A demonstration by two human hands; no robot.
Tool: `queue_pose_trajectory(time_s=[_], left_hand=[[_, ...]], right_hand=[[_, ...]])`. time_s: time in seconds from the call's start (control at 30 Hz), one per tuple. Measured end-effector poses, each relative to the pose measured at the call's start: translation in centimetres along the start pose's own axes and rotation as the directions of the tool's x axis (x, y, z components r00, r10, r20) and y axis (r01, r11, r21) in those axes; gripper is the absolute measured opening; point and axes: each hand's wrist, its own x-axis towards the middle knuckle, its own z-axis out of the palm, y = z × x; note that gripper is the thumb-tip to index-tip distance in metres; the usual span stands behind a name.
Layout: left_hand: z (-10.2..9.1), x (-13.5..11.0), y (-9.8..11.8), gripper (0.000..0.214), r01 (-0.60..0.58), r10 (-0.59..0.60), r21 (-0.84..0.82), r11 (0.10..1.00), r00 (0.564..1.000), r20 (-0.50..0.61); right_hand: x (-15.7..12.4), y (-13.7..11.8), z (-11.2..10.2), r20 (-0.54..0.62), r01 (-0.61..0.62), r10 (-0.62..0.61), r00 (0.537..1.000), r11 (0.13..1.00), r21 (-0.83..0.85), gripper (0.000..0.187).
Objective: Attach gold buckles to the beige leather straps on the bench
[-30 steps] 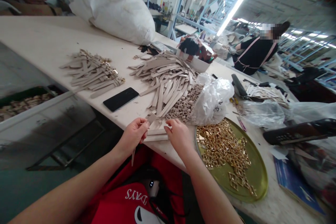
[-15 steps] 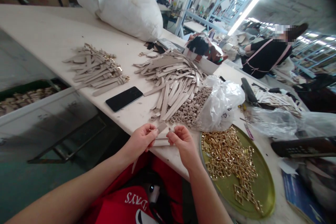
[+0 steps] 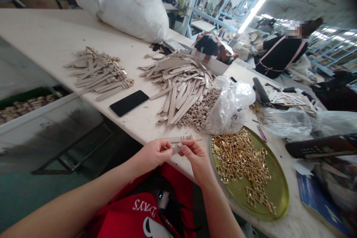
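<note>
Between my hands runs a short beige strap (image 3: 176, 150). My left hand (image 3: 157, 153) pinches one end of it. My right hand (image 3: 194, 153) is closed at the other end, its fingertips on what looks like a small loop around the strap; the fingers partly hide it. Just beyond my fingers, more beige strap pieces (image 3: 178, 139) lie on the table edge. Farther back are a heap of small beige loops (image 3: 199, 113) and a big pile of flat beige straps (image 3: 178, 85).
A round tray (image 3: 276, 193) of gold buckles (image 3: 240, 156) stands at my right. A black phone (image 3: 129, 103) lies left of the piles, near straps with gold buckles (image 3: 102, 72). A clear plastic bag (image 3: 231, 104) and a white sack (image 3: 131, 3) sit farther back. A person (image 3: 283, 54) stands beyond the table.
My hands have come together from slightly apart, and the strap end in my left hand now meets my right fingertips. The view has shifted slightly.
</note>
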Motion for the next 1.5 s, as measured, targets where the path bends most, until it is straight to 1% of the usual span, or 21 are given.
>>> queue_pose_trajectory(time_s=[0.07,0.13,0.23,0.3,0.37,0.43,0.5,0.57,0.67,0.7,0.77,0.83,0.93,1.0,1.07,1.17,1.23,1.33,1.4,1.47,1.5], left_hand=[[0.3,-0.2,0.0,0.019,-0.03,0.031,0.086,0.996,0.999,-0.011],[0.8,-0.5,0.1,0.02,-0.079,0.082,0.113,0.99,0.997,-0.017],[1.5,-1.2,0.2,0.019,-0.181,0.183,0.105,0.978,0.983,-0.004],[1.7,-1.8,0.3,0.017,-0.222,0.221,0.098,0.97,0.975,0.027],[1.8,-2.3,0.3,0.016,-0.248,0.245,0.078,0.966,0.968,0.048],[1.8,-2.6,0.1,0.017,-0.262,0.26,0.043,0.964,0.965,0.038],[1.7,-2.6,-0.2,0.017,-0.257,0.256,0.018,0.966,0.966,0.027],[1.5,-2.6,-0.5,0.016,-0.229,0.229,0.014,0.973,0.973,0.033],[1.3,-2.6,-0.7,0.021,-0.189,0.187,0.024,0.982,0.981,0.051],[1.3,-2.7,-0.7,0.023,-0.178,0.176,0.033,0.983,0.983,0.047],[1.2,-2.9,-0.4,0.025,-0.166,0.165,0.076,0.983,0.986,0.025],[1.1,-3.0,-0.1,0.024,-0.163,0.169,0.191,0.968,0.986,-0.017],[0.9,-2.9,0.2,0.026,-0.13,0.183,0.451,0.883,0.98,-0.076],[0.8,-2.6,0.1,0.028,-0.106,0.175,0.538,0.837,0.981,-0.079],[0.8,-2.2,-0.1,0.028,-0.113,0.159,0.52,0.847,0.986,-0.045],[0.9,-1.5,-0.4,0.029,-0.125,0.127,0.413,0.902,0.992,0.022],[1.0,-1.1,-0.5,0.03,-0.104,0.095,0.371,0.923,0.995,0.044],[1.3,-0.5,-0.7,0.032,-0.067,0.053,0.388,0.919,0.998,0.047],[1.3,-0.3,-0.7,0.031,-0.063,0.042,0.41,0.91,0.997,0.06],[1.3,-0.3,-0.6,0.028,-0.076,0.041,0.426,0.902,0.995,0.089],[1.2,-0.4,-0.5,0.026,-0.082,0.038,0.428,0.9,0.993,0.11]], right_hand=[[-0.7,0.1,-0.1,0.023,-0.02,0.02,1.0,1.0,0.022,0.014],[-1.4,0.2,0.1,0.04,-0.053,0.05,0.998,0.994,0.091,0.014],[-2.2,0.4,0.5,0.05,-0.121,0.111,0.993,0.955,0.272,0.016],[-2.7,0.4,0.9,0.035,-0.133,0.13,0.991,0.915,0.381,0.016],[-3.2,0.2,1.4,0.026,-0.126,0.128,0.991,0.89,0.438,0.015],[-3.8,0.0,2.0,0.045,-0.123,0.115,0.992,0.887,0.444,0.014],[-4.3,-0.2,2.4,0.057,-0.108,0.093,0.994,0.899,0.424,0.015],[-4.6,-0.3,2.6,0.039,-0.061,0.049,0.998,0.912,0.406,0.016],[-4.8,-0.4,2.4,0.029,-0.041,0.032,0.999,0.903,0.427,0.028],[-4.8,-0.4,2.3,0.032,-0.059,0.05,0.998,0.897,0.439,0.027],[-4.8,-0.4,2.2,0.052,-0.123,0.111,0.992,0.881,0.457,0.018],[-4.8,-0.2,2.0,0.11,-0.208,0.177,0.978,0.863,0.46,0.018],[-4.7,0.4,1.6,0.267,-0.357,0.258,0.928,0.818,0.45,0.02],[-4.6,1.0,1.4,0.326,-0.409,0.277,0.904,0.785,0.466,0.019],[-4.5,1.5,1.2,0.315,-0.405,0.275,0.908,0.763,0.503,0.021],[-4.2,1.6,1.2,0.265,-0.378,0.274,0.925,0.751,0.541,0.027],[-4.0,1.3,1.2,0.24,-0.363,0.274,0.931,0.745,0.56,0.028],[-3.6,1.1,1.0,0.203,-0.33,0.26,0.944,0.741,0.585,0.024],[-3.4,1.1,0.7,0.2,-0.333,0.267,0.943,0.742,0.581,0.022],[-3.2,1.3,0.2,0.184,-0.339,0.285,0.941,0.759,0.555,0.023],[-3.1,1.5,0.0,0.157,-0.329,0.29,0.944,0.782,0.53,0.024]])
